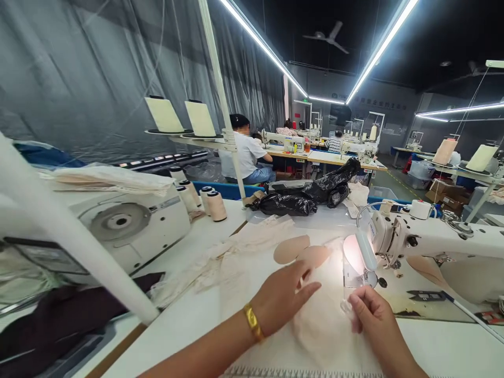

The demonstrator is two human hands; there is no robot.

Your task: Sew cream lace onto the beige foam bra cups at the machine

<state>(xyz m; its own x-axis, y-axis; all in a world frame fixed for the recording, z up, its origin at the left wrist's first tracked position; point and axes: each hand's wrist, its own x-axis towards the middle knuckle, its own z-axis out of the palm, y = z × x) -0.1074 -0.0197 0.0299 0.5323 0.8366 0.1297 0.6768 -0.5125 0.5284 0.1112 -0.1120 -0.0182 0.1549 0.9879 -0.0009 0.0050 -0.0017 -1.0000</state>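
My left hand (285, 296), with a gold bracelet (253, 321) at the wrist, reaches over pale cream fabric (318, 336). Its thumb stands apart from the fingers, whose tips are at the near edge of two beige oval pads (291, 249). Nothing shows in its grasp. My right hand (370, 315) is closed in a pinch on a small translucent piece (346, 306), too blurred to name, just in front of the sewing machine (394, 236). The machine's lit lamp (366, 249) shines down by the needle area. More sheer cream fabric (220, 260) lies left of the pads.
Black plastic bags (289, 203) lie at the table's back. Thread cones (216, 206) stand by a second machine (129, 223) on the left. A white pole (79, 236) slants across the near left. Thread snips (425, 295) rest at right. A seated person (246, 157) is beyond the table.
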